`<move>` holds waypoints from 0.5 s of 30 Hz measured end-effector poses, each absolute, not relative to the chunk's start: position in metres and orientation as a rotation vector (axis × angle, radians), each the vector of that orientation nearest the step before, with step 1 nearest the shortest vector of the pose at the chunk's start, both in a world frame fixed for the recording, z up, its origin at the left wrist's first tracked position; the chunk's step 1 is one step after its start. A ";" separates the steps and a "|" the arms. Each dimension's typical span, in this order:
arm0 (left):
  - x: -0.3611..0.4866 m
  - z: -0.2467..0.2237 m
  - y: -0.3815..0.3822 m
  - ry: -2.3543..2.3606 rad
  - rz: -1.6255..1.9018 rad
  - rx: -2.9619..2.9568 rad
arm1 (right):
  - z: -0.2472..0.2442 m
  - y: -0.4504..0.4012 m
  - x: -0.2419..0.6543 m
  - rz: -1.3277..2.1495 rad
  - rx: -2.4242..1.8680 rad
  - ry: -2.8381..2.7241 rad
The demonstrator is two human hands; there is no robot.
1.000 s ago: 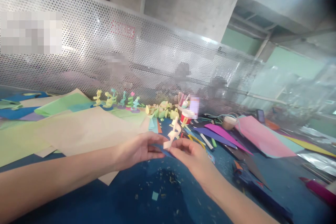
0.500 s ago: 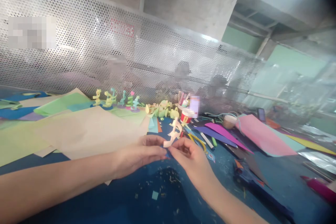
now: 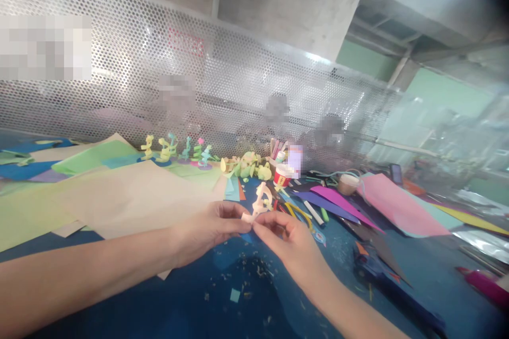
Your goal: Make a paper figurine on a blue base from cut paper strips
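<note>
Cream paper figure (image 3: 259, 202), curled and upright, pinched at its base between both hands just above the blue counter (image 3: 222, 296). Left hand (image 3: 207, 230) closed on the near left edge of the base, fingertips narrow; right hand (image 3: 284, 235) closed on the right edge, thumb and forefinger meeting the left hand's tips. Small blue paper piece (image 3: 247, 237) directly beneath the figure's foot, apparently pressed up to it as a base (exact contact blurred). Grip low, probably to leave the thin curls free and uncrushed. Compared with one second ago: figure lower and nearer the hands, fingertips drawn closer together. Beyond: beige sheet (image 3: 131, 198) at left, row of finished paper figures (image 3: 175, 149) before the perforated screen (image 3: 159, 74), red-and-white pot (image 3: 281, 176), pink sheet (image 3: 393, 206) at right.
</note>
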State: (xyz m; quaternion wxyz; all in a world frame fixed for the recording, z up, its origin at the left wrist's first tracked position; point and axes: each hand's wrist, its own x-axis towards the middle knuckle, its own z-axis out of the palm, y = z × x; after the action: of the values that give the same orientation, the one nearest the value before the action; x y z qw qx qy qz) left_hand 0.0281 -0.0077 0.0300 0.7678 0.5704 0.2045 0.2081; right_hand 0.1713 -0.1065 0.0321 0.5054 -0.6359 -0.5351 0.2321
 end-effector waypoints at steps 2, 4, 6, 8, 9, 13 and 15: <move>0.028 0.030 -0.007 0.424 0.450 1.258 | 0.034 -0.107 0.170 0.526 -1.546 -1.313; 0.028 0.031 -0.007 0.413 0.452 1.276 | 0.036 -0.107 0.169 0.505 -1.547 -1.318; 0.028 0.032 -0.008 0.413 0.457 1.282 | 0.037 -0.107 0.167 0.487 -1.540 -1.307; 0.028 0.033 -0.008 0.412 0.463 1.280 | 0.039 -0.106 0.167 0.485 -1.532 -1.293; 0.028 0.034 -0.008 0.408 0.462 1.279 | 0.039 -0.105 0.167 0.493 -1.531 -1.285; 0.028 0.037 -0.007 0.396 0.458 1.274 | 0.039 -0.104 0.169 0.530 -1.562 -1.289; 0.028 0.038 -0.005 0.402 0.459 1.256 | 0.040 -0.105 0.170 0.522 -1.572 -1.330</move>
State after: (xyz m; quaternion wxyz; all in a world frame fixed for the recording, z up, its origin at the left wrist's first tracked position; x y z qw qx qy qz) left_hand 0.0280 -0.0051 0.0380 0.7659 0.5784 0.1850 0.2114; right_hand 0.1700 -0.1048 0.0395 0.4870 -0.6464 -0.5467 0.2148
